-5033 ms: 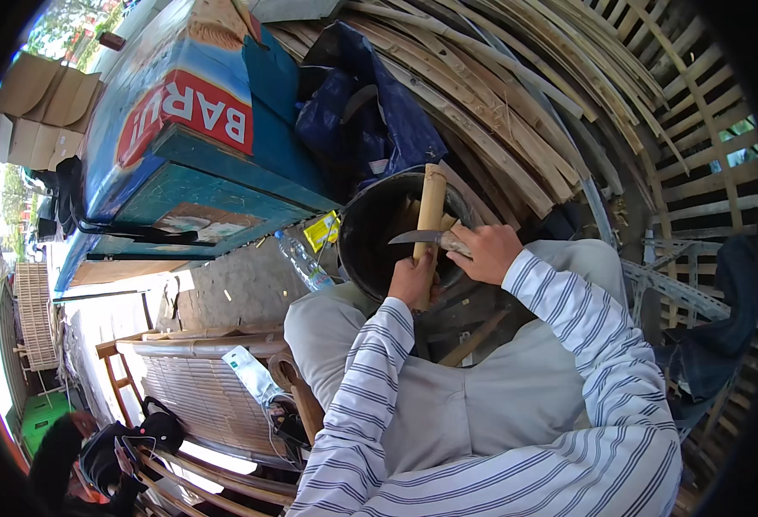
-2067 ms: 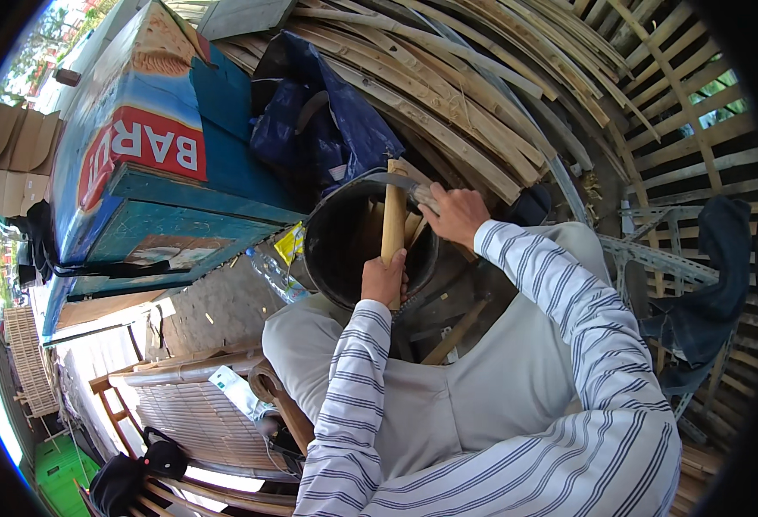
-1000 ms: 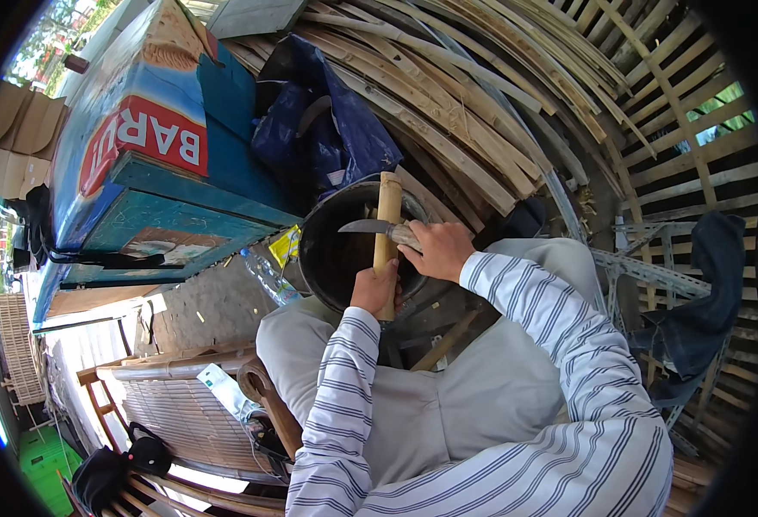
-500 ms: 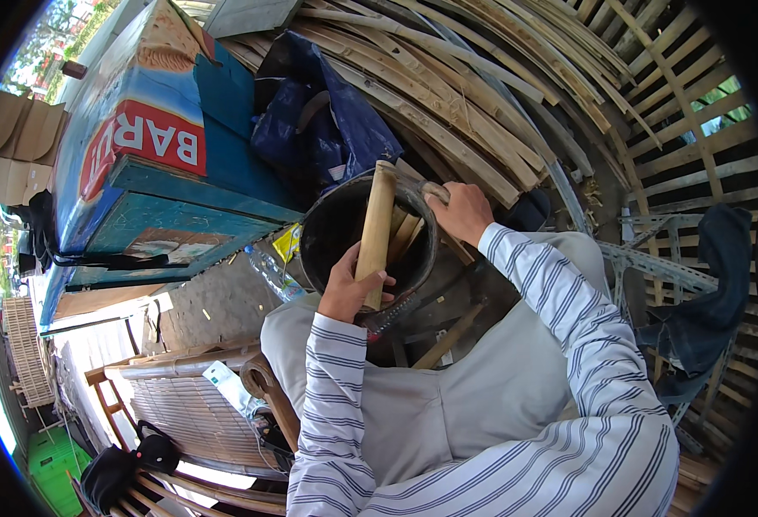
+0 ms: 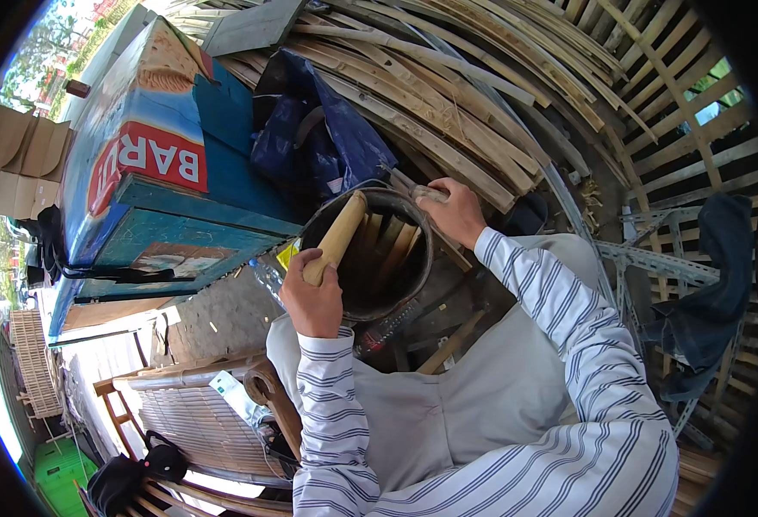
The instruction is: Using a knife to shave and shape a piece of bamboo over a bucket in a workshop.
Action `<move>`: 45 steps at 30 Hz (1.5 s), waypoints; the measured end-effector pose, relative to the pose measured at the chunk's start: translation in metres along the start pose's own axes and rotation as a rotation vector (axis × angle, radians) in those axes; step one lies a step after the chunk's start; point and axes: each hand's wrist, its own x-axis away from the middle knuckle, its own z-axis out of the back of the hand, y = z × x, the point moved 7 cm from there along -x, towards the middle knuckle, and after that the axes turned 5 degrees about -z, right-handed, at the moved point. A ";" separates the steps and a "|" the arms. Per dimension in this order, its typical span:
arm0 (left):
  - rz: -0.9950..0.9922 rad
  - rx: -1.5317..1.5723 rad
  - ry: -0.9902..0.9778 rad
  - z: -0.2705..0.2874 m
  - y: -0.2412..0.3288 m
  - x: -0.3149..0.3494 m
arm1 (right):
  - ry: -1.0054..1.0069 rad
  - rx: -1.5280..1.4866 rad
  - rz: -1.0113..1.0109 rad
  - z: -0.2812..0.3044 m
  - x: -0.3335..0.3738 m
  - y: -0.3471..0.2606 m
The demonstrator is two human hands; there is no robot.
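My left hand has its fingers wrapped tight round the near end of a pale bamboo piece, which leans over the near-left rim of the dark bucket. My right hand sits at the far rim, fingers curled on a thin strip, a blue cloth just beyond.
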 end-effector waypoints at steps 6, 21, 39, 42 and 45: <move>-0.125 -0.103 0.043 0.003 0.010 -0.022 | -0.103 -0.180 -0.059 0.003 -0.002 -0.027; -0.087 -0.225 0.096 -0.009 0.023 -0.046 | -0.143 0.006 0.242 -0.061 0.015 -0.041; -0.087 -0.207 0.094 -0.007 0.028 -0.042 | -0.165 0.075 0.201 -0.080 0.008 -0.030; -0.116 -0.234 0.125 -0.003 0.033 -0.038 | -0.101 -0.150 0.332 -0.065 0.013 -0.058; -0.142 -0.234 0.141 -0.005 0.039 -0.037 | -0.052 -0.312 0.374 -0.057 0.016 -0.054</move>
